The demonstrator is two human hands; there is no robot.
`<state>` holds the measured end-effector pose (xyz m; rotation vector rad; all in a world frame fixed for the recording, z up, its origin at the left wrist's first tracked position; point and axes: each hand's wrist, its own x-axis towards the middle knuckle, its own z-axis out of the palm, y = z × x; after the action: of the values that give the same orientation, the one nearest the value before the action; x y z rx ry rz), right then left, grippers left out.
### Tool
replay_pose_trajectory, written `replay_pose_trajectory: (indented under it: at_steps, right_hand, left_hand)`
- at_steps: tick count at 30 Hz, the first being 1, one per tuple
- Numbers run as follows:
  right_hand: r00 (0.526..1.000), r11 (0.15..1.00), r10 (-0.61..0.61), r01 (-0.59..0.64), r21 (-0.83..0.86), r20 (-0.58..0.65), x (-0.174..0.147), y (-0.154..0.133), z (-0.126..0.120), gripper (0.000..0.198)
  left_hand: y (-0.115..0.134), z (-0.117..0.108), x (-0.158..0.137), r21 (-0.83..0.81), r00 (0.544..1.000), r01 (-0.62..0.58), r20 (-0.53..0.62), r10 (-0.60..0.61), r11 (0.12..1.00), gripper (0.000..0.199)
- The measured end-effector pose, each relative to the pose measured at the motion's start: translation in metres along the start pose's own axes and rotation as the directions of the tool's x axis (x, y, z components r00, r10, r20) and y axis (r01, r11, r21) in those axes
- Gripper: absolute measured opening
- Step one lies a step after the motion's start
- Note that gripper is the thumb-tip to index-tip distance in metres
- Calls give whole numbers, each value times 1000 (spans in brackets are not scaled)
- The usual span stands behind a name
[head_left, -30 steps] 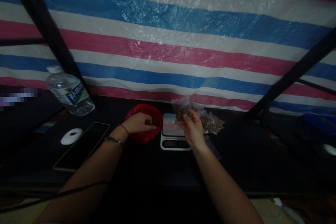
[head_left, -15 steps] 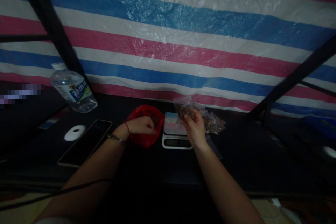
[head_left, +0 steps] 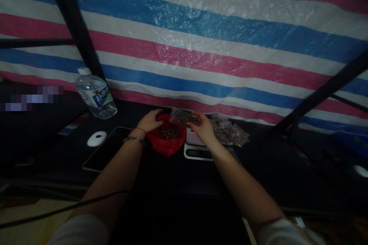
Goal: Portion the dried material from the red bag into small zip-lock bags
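My right hand (head_left: 202, 127) pinches a small clear zip bag (head_left: 184, 116) holding brown bits, tilted with its mouth end to the left. It hangs over the gap between a red plastic bag (head_left: 166, 145) and a white kitchen scale (head_left: 198, 154). The red bag stands open, with a heap of brown, grain-like pieces (head_left: 170, 132) inside. At its upper left rim is my left hand (head_left: 151, 121), thumb and fingers apart; whether it touches the plastic I cannot tell. My right hand and the zip bag partly hide the scale's plate.
Several filled zip bags (head_left: 231, 132) lie right of the scale. On the left are a phone (head_left: 107, 151), a white oval object (head_left: 97, 139) and a clear bottle (head_left: 96, 97). Dark metal posts (head_left: 77, 26) frame the striped sheet (head_left: 201, 61) behind. A cable (head_left: 66, 208) crosses my left forearm.
My left hand has come out of the red bag to its rim, showing the contents. My right hand has carried the zip bag left and tilted it over. The view has shifted slightly.
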<state>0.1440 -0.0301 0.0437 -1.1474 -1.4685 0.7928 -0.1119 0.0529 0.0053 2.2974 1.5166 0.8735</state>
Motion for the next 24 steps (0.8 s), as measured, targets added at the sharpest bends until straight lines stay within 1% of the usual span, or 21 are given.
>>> replay_pose_trajectory:
  at_steps: [2,5,7,10,13,15,17,20,24]
  right_hand:
    - [998,990,-56,58,-127,17,9,-5,5,42]
    - [987,946,-107,137,-293,116,19,-12,14,34]
    - [974,906,-120,186,-381,192,24,-15,21,27]
    - [949,835,-178,285,-471,259,30,-19,29,19]
    - [914,764,-249,389,-515,321,36,-25,33,16]
    - [896,726,-277,432,-536,347,39,-30,35,17]
    - [885,703,-316,460,-543,341,39,-35,37,17]
    - [870,684,-395,493,-538,296,36,-40,41,18]
    - [846,640,-409,533,-554,341,31,-44,48,17]
  left_hand:
    - [-8,2,0,-50,998,61,38,-59,997,63]
    - [-15,2,-1,-100,988,155,40,-151,983,50]
    - [-16,0,-1,-114,985,172,43,-168,978,42]
    - [-17,0,-1,-118,982,189,36,-186,975,37]
    - [-17,1,-1,-126,976,216,27,-214,968,37]
    - [-18,2,0,-135,978,207,35,-204,969,37]
    - [-19,4,1,-149,981,192,51,-186,970,37]
    - [-21,7,2,-180,982,185,63,-177,966,37]
    - [-23,10,2,-210,984,175,27,-174,962,36]
